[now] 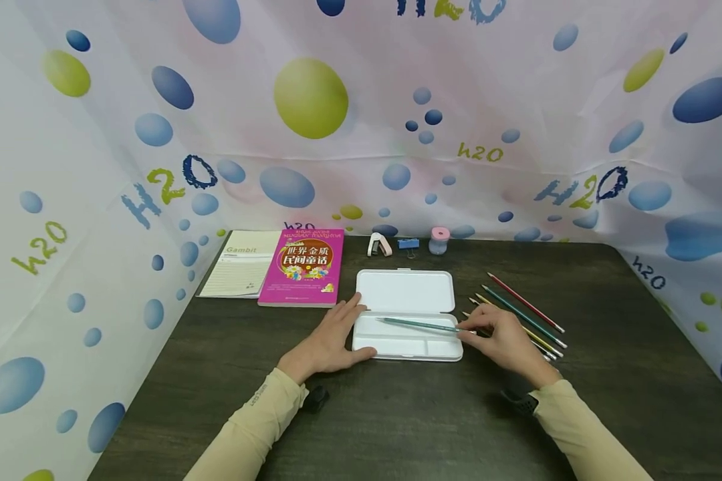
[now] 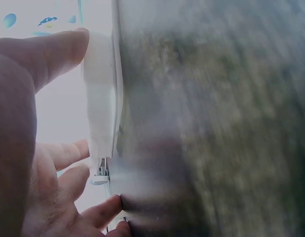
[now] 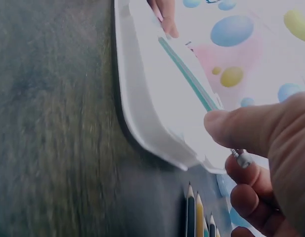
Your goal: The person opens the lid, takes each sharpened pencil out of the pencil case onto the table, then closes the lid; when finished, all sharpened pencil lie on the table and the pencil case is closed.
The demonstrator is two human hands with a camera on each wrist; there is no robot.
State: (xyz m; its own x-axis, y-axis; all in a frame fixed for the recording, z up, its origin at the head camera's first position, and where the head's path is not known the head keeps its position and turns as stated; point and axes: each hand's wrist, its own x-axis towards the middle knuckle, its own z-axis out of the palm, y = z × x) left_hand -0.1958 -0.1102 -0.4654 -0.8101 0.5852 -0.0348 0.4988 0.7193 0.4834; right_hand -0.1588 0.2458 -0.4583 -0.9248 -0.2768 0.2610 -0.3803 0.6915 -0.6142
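Observation:
A white pencil case (image 1: 397,344) lies unfolded on the dark table, its lid (image 1: 404,291) turned back toward the wall. My right hand (image 1: 501,336) pinches a green pencil (image 1: 418,325) near its eraser end, between thumb and fingers. The pencil (image 3: 189,76) spans the case's back compartment, its point toward the left. My left hand (image 1: 331,335) rests at the case's left end, thumb at the front corner and fingers by the hinge side. In the left wrist view the thumb (image 2: 68,49) touches the case wall (image 2: 100,94).
Several pencils, among them a red pencil (image 1: 526,302), lie right of the case. Behind it stand a small stapler (image 1: 380,244), a blue binder clip (image 1: 408,244) and a pink-lidded sharpener (image 1: 438,240). A pink book (image 1: 301,267) overlaps a notepad (image 1: 241,264) at the left.

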